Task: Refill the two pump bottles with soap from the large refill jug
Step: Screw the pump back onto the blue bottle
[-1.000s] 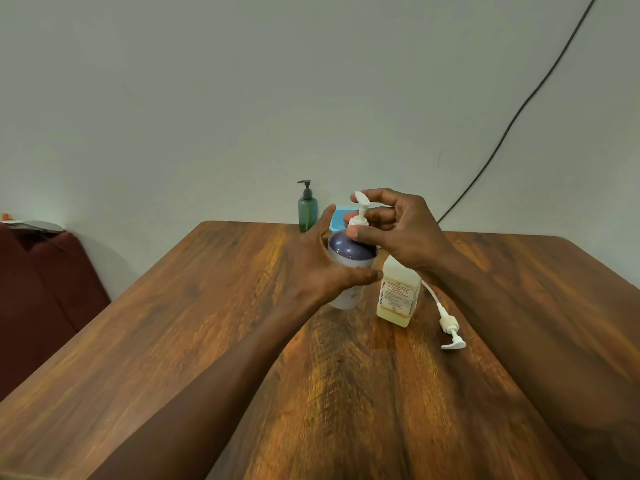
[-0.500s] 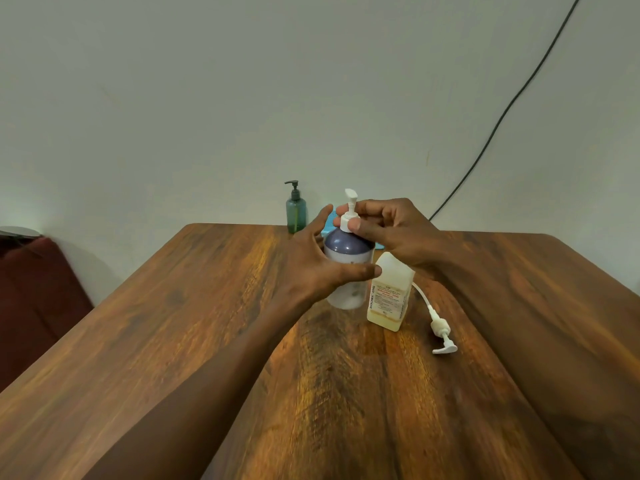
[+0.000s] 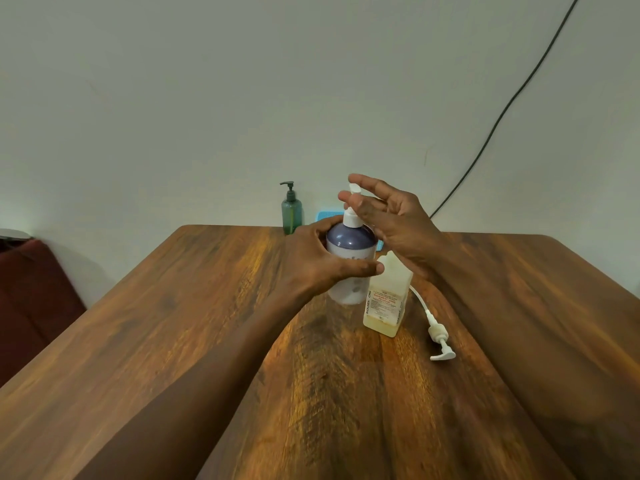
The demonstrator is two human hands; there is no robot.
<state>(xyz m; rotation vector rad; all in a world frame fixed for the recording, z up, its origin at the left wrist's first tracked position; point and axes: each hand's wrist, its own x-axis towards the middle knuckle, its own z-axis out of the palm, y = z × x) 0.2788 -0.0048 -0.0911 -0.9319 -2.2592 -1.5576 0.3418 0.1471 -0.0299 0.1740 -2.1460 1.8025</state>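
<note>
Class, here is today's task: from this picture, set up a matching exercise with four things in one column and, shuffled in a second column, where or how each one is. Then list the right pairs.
Things
1. purple pump bottle
2. square bottle
3. loose white pump
4. green bottle

Place or state
A. lies flat on the table
B. stands farthest back, near the wall
C. held upright by the left hand
D. stands without a pump, yellowish liquid inside

Pairs: 1-C, 2-D, 3-A, 4-B.
</note>
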